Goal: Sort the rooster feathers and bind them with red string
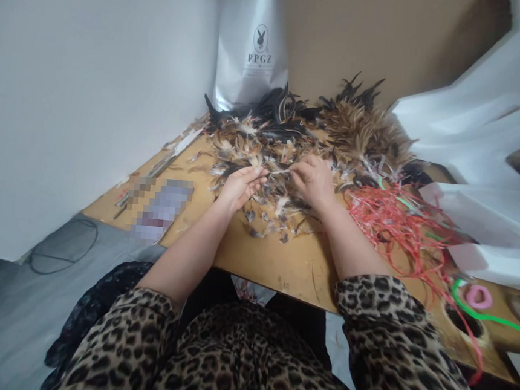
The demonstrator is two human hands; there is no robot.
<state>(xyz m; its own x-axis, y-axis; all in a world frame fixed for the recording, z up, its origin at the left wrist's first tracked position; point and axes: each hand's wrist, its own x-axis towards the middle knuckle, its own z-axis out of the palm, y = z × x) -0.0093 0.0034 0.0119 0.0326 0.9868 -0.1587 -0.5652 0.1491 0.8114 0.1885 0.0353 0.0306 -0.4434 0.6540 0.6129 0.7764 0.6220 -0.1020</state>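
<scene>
Left hand (245,184) and right hand (313,182) pinched a thin pale strand (280,171), fingers closed, seemingly to steady it above loose feathers (237,148).

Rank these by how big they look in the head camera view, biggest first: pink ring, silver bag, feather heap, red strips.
1. Feather heap
2. Silver bag and red strips: too alike to rank
3. Pink ring

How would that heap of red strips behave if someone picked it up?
The red strips look floppy, since they curl and bend freely. They're probably light, being so thin. Their tangled loops would likely snag together.
</scene>
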